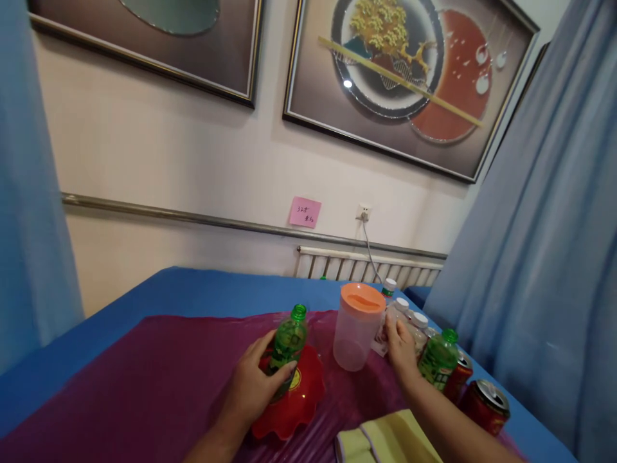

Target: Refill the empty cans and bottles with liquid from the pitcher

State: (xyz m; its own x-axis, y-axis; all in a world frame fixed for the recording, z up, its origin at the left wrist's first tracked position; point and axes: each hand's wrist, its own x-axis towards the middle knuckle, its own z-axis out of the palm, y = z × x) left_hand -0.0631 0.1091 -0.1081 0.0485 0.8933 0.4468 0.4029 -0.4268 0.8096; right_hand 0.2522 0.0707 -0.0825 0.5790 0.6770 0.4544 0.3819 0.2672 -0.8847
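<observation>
My left hand [260, 376] is wrapped round a green plastic bottle [292, 337] with its neck uncapped. The bottle is slightly tilted, over a red wavy-edged plate [308, 395]. Right of it is a translucent pitcher [354, 337] with an orange lid [361, 298]. My right hand [401, 344] is at the pitcher's right side with its fingers curled, apparently round the handle; the grip itself is mostly hidden. Several white-capped jars [418, 325] stand just behind and right of this hand.
A second green bottle [439, 360] and two red cans [486, 406] line the right edge. In front lies a folded yellow cloth [390, 440]. A purple sheet [168, 379] covers part of the blue table [193, 286]. Blue curtains [544, 257] hang at both sides.
</observation>
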